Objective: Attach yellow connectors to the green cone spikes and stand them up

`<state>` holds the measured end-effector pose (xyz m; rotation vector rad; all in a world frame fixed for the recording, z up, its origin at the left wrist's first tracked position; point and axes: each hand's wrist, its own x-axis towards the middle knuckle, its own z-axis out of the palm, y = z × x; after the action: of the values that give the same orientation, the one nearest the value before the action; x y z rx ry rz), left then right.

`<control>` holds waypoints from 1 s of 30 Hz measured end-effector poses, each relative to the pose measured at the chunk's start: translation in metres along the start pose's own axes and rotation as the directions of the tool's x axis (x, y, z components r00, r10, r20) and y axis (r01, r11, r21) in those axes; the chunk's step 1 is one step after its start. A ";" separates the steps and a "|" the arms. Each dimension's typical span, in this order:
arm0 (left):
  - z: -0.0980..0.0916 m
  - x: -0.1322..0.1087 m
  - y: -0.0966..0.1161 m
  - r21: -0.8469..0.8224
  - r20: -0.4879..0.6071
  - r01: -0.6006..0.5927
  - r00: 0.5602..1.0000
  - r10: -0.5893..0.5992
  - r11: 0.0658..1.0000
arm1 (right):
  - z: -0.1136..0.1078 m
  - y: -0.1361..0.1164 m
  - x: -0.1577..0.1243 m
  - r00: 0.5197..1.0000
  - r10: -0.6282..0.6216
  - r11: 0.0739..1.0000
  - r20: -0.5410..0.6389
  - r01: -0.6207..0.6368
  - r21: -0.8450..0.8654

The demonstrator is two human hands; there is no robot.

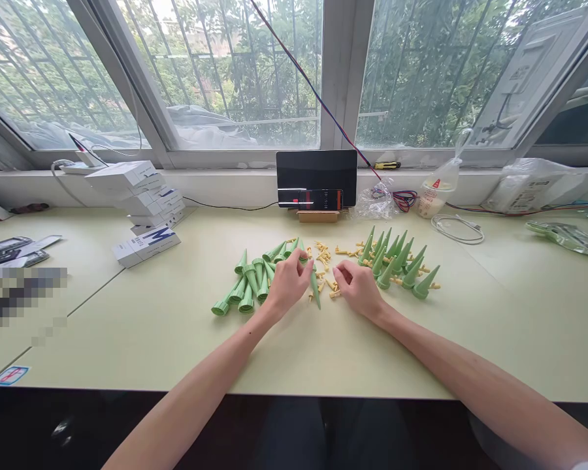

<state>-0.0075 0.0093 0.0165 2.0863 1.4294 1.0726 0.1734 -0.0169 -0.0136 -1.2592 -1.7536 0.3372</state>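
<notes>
On the pale green table [176, 339] lies a heap of green plastic cones [247, 287] to the left and a group of green cones fitted with yellow pieces [396, 264] to the right. Small yellow parts [323, 258] are scattered between them. My left hand [289, 284] is curled around one green cone [315, 287], its tip pointing toward me. My right hand [357, 287] rests just right of it, fingers pinched over a small yellow part on the table.
A dark tablet [316, 179] with a phone [318, 199] leans against the window sill behind. Stacked white boxes [142, 196] stand at the back left. A plastic bottle [434, 192], cables [458, 228] and bags [566, 236] lie at the back right.
</notes>
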 end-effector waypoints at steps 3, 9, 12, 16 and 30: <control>-0.001 0.000 0.002 0.010 -0.024 -0.006 1.000 0.007 1.000 | 0.000 0.000 0.000 1.000 -0.001 1.000 -0.005 0.001 0.002; -0.004 -0.003 0.006 0.013 0.049 -0.076 0.996 0.075 0.997 | 0.000 -0.001 0.001 1.000 -0.008 1.000 -0.019 0.008 -0.010; -0.006 -0.004 0.007 -0.018 0.105 -0.173 0.979 0.174 0.985 | -0.001 -0.002 0.001 1.000 -0.014 1.000 -0.023 0.014 -0.013; -0.011 -0.004 0.008 0.000 0.212 -0.254 0.945 0.248 0.967 | -0.001 -0.003 0.001 1.000 -0.015 1.000 -0.022 0.015 -0.006; -0.026 0.000 0.003 0.279 0.511 -0.406 0.830 0.223 0.870 | -0.001 -0.003 0.000 1.000 -0.017 1.000 -0.007 0.017 0.011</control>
<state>-0.0253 0.0056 0.0351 2.6993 1.1242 0.3451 0.1726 -0.0185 -0.0114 -1.2358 -1.7529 0.3321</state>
